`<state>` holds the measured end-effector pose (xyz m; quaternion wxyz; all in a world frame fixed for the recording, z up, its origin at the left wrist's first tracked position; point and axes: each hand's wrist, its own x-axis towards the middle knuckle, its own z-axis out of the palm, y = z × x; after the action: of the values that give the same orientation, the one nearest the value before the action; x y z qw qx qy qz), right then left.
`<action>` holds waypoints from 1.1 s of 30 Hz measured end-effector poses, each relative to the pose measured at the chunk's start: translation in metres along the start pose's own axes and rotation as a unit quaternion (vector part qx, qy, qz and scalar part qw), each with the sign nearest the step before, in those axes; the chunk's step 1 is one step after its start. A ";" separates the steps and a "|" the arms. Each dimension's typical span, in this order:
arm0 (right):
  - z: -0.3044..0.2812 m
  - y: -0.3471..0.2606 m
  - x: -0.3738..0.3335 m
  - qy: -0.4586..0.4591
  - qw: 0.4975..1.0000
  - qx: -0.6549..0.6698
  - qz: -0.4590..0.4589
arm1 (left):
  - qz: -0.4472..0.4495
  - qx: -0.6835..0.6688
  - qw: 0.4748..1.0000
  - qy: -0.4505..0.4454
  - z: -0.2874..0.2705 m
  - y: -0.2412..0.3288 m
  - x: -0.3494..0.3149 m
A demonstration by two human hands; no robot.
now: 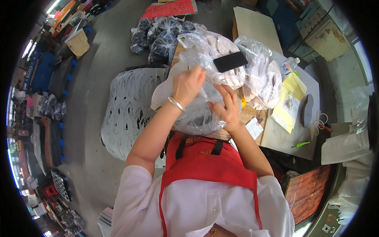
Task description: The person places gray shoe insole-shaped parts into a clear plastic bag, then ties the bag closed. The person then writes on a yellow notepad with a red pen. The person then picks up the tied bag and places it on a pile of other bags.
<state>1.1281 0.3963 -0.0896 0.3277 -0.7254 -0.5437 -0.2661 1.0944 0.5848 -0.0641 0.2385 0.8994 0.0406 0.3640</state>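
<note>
Pinches the clear plastic bag (197, 120) at its upper right with the right grip (218, 99), setting thumb and bent fingers on the film. Curls the left grip (193, 81) into a blurred fist just above the bag, to the left of the right grip; cannot tell whether to count any film inside it. Rests the bag at the near edge of the wooden counter (248, 113), below both grips. Points its gathered neck away from the apron (209, 166), up between the grips, and stretches the slack body roughly crosswise. Contains something dark, too veiled to identify.

Beyond the right grip, has two larger bags (272, 75) side by side, both filled with pale stacked pieces, and a black phone (230, 62) on top. Well beyond the left grip, has bunched plastic bags (162, 43) with dark contents. Right of the right grip, has a clear bottle (290, 65), yellow paper (296, 85) and a dark sole-shaped piece (306, 110), aimed lengthwise away from the body.
</note>
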 end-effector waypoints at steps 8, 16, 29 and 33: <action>0.002 -0.008 -0.094 -0.026 0.983 0.007 0.182 | -0.094 0.219 0.963 -0.124 0.036 -0.120 -0.049; -0.006 -0.015 -0.104 -0.041 0.981 -0.007 0.189 | -0.092 0.210 0.966 -0.121 0.035 -0.124 -0.054; 0.019 -0.004 -0.105 -0.156 0.940 -0.051 0.299 | -0.198 -0.083 0.937 -0.274 0.000 -0.084 -0.108; 0.036 -0.015 -0.104 -0.245 0.907 -0.078 0.335 | -0.135 0.091 0.967 -0.197 0.014 -0.056 -0.129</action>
<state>1.0866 0.3628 -0.1871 0.1963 -0.9303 -0.3097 0.0037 1.0150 0.5969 -0.1801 0.2061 0.9574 0.1470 0.1390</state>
